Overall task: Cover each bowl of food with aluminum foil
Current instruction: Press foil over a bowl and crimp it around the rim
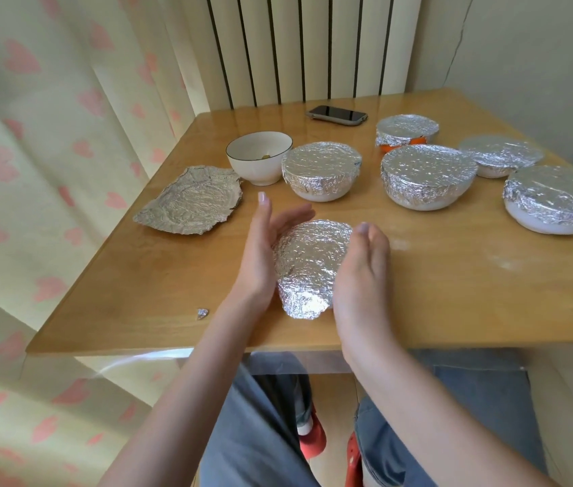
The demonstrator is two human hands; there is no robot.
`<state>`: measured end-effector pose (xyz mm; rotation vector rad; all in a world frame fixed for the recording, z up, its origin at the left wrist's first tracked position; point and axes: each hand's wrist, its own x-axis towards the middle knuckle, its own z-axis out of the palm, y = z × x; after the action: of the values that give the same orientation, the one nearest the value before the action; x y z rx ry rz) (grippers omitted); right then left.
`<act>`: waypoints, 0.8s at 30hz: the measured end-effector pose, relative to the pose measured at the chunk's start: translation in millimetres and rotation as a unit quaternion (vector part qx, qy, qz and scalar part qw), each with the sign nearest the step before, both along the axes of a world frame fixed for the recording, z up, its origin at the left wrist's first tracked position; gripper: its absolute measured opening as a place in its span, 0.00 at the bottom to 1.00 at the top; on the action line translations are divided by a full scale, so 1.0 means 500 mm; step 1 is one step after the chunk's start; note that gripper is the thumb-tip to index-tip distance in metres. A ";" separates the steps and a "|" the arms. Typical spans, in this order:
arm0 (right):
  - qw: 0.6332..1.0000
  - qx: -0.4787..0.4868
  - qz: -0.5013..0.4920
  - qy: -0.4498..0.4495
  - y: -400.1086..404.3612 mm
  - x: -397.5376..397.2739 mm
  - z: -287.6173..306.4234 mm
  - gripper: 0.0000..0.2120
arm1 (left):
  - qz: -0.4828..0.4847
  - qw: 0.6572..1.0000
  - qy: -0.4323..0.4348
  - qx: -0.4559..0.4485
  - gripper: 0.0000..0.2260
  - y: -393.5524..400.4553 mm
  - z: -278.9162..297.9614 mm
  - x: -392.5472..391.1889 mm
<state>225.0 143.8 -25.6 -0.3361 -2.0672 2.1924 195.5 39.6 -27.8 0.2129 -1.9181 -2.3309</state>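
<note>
Near the tabletop's (453, 282) front edge, a person's left hand (260, 254) and right hand (362, 275) cup a foil-wrapped bowl (309, 265) from both sides, fingers fairly straight, grip released rather than clenched. The thin foil likely dents and tears easily, so pressing at the rim looks safest. One white bowl (260, 156) toward the far left corner stands uncovered beside a loose foil sheet (190, 202).

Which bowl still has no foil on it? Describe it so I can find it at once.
On the wooden table, look to the far left corner, beside the loose crumpled foil sheet. The white bowl with a thin dark rim stands there. Unlike the other bowls, it is open, showing its inside.
</note>
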 end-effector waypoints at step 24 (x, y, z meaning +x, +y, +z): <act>0.999 0.042 0.027 0.021 0.101 -0.111 0.010 0.27 | 0.209 0.967 0.032 -0.140 0.30 -0.002 -0.008 -0.004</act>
<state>169.7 194.1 -20.3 -0.2273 -2.1624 2.1162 193.2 38.6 -32.0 0.4564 -1.9184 -1.7592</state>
